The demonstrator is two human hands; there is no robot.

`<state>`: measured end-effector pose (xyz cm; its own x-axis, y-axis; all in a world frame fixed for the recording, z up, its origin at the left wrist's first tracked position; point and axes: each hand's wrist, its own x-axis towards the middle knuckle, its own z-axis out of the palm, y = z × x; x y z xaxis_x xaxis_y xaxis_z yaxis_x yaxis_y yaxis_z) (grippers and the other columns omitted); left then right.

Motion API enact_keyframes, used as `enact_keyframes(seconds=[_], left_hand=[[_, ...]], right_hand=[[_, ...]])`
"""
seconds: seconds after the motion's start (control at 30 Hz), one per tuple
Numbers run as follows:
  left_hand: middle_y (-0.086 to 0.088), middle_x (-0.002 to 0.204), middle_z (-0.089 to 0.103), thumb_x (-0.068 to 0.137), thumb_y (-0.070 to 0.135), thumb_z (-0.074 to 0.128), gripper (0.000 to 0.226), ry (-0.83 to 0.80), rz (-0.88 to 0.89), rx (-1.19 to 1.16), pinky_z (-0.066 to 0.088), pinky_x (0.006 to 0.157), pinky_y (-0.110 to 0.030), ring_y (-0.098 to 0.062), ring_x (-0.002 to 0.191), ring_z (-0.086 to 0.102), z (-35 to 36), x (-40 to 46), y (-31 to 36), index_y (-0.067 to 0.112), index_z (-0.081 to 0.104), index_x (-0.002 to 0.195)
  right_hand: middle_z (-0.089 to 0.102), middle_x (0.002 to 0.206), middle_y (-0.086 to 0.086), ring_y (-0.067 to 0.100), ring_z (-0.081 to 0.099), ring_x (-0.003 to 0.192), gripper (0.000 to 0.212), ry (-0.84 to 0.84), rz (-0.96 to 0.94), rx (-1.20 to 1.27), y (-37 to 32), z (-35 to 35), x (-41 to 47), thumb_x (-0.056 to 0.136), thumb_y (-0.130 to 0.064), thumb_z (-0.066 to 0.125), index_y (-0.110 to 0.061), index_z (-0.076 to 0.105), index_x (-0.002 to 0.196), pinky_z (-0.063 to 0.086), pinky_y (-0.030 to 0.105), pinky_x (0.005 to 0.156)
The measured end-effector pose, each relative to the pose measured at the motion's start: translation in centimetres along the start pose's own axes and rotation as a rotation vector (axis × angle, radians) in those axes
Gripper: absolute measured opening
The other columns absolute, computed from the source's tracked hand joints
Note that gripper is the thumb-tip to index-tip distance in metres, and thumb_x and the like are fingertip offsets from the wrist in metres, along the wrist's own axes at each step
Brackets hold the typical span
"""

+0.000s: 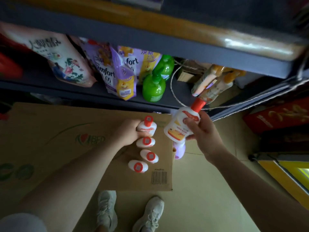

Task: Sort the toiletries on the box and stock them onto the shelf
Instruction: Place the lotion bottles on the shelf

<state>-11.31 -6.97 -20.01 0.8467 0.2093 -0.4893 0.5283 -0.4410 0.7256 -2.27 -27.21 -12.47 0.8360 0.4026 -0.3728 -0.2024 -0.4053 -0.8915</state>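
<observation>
Cardboard box (pixel 58 131) fills the left, shelf (pixel 93 91) just behind it, holding pouches (pixel 117 76) and green pump bottles (pixel 153 88). Left hand (pixel 127 132) is curled around the farthest of four white red-capped bottles (pixel 147 127) standing in a row on the box; the other three (pixel 145 142) stand untouched nearer the person. Grip looks closed, though the fingers are mostly hidden. Right hand (pixel 203 131), well apart from the left, is clamped on a fifth white bottle (pixel 181 126), tilted, red cap pointing up and right toward the shelf's open spot beside the orange-capped bottles (pixel 215 82). Right hand is nearer that gap. A purple bottle (pixel 179 150) sits below it.
</observation>
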Motion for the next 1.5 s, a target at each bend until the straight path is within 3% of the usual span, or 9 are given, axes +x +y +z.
enact_keyframes(seconds=[0.3, 0.47, 0.53, 0.67, 0.83, 1.03, 1.17, 1.37, 1.5], left_hand=[[0.011, 0.1, 0.069, 0.067, 0.036, 0.08, 0.041, 0.012, 0.342, -0.29, 0.052, 0.083, -0.02, -0.002, 0.096, 0.064, -10.9, -8.7, 9.7, 0.032, 0.057, 0.101], [0.026, 0.092, 0.065, 0.074, 0.015, 0.075, 0.042, 0.155, 0.542, -0.267, 0.048, 0.073, -0.008, 0.012, 0.089, 0.06, -16.3, -10.3, 16.4, 0.043, 0.054, 0.097], [0.024, 0.086, 0.067, 0.072, 0.016, 0.078, 0.043, 0.192, 0.576, -0.294, 0.05, 0.072, -0.009, 0.009, 0.084, 0.062, -17.5, -9.8, 18.2, 0.043, 0.054, 0.095], [0.025, 0.087, 0.068, 0.061, 0.042, 0.075, 0.038, 0.29, 0.593, -0.352, 0.053, 0.074, -0.017, 0.001, 0.082, 0.065, -18.5, -8.0, 20.3, 0.05, 0.056, 0.093], [0.015, 0.089, 0.071, 0.071, 0.013, 0.073, 0.036, 0.309, 0.554, -0.625, 0.052, 0.077, -0.022, -0.002, 0.087, 0.066, -17.7, -5.3, 21.2, 0.036, 0.06, 0.096], [0.01, 0.1, 0.069, 0.073, 0.016, 0.077, 0.04, 0.406, 0.505, -0.564, 0.052, 0.087, -0.034, -0.011, 0.097, 0.065, -17.6, -3.9, 22.3, 0.043, 0.059, 0.096], [0.011, 0.103, 0.067, 0.078, 0.012, 0.071, 0.038, 0.436, 0.504, -0.515, 0.052, 0.089, -0.034, -0.009, 0.097, 0.064, -17.1, -3.2, 22.4, 0.039, 0.057, 0.1], [0.004, 0.106, 0.067, 0.079, 0.014, 0.07, 0.035, 0.44, 0.516, -0.466, 0.052, 0.091, -0.039, -0.013, 0.1, 0.064, -16.7, -2.4, 22.8, 0.028, 0.057, 0.109], [0.004, 0.105, 0.067, 0.081, 0.014, 0.07, 0.036, 0.447, 0.597, -0.38, 0.051, 0.091, -0.039, -0.014, 0.099, 0.063, -16.5, -1.2, 23.1, 0.026, 0.057, 0.112]], right_hand=[[0.058, 0.077, -0.008, 0.0, 0.061, 0.063, 0.01, 0.212, -0.184, 0.144, -13.4, -0.8, -6.8, 0.096, -0.018, 0.045, -0.018, 0.05, 0.104, 0.046, 0.015, 0.05], [0.062, 0.088, 0.005, 0.008, 0.067, 0.065, 0.012, 0.304, -0.205, 0.269, -20.2, -1.2, -4.5, 0.095, -0.025, 0.05, -0.019, 0.049, 0.106, 0.053, 0.03, 0.051], [0.064, 0.093, 0.007, 0.012, 0.068, 0.072, 0.019, 0.313, -0.227, 0.197, -21.8, -1.6, -2.3, 0.095, -0.023, 0.053, -0.013, 0.047, 0.109, 0.056, 0.04, 0.065], [0.059, 0.103, 0.005, 0.022, 0.06, 0.094, 0.023, 0.353, -0.358, -0.033, -24.0, -2.3, 3.1, 0.091, -0.012, 0.056, -0.014, 0.044, 0.111, 0.05, 0.038, 0.082], [0.059, 0.116, 0.012, 0.026, 0.056, 0.104, 0.033, 0.31, -0.379, -0.38, -24.2, -2.2, 9.6, 0.091, -0.011, 0.055, -0.01, 0.044, 0.123, 0.036, 0.025, 0.075], [0.058, 0.124, 0.01, 0.023, 0.056, 0.113, 0.037, 0.218, -0.397, -0.34, -25.5, -2.8, 14.5, 0.094, -0.012, 0.051, -0.012, 0.043, 0.13, 0.041, 0.022, 0.083], [0.059, 0.124, 0.014, 0.029, 0.056, 0.114, 0.036, 0.193, -0.381, -0.369, -25.9, -3.1, 17.4, 0.093, -0.019, 0.054, -0.011, 0.047, 0.128, 0.047, 0.039, 0.096], [0.049, 0.123, 0.009, 0.023, 0.052, 0.11, 0.045, 0.428, -0.54, -0.289, -24.5, -3.2, 13.3, 0.085, -0.013, 0.063, -0.012, 0.044, 0.127, 0.045, 0.038, 0.093], [0.062, 0.099, -0.002, 0.006, 0.062, 0.089, 0.034, -0.215, -0.566, -0.126, -23.2, -3.5, 6.7, 0.079, 0.0, 0.06, -0.023, 0.056, 0.104, 0.05, 0.022, 0.078]])
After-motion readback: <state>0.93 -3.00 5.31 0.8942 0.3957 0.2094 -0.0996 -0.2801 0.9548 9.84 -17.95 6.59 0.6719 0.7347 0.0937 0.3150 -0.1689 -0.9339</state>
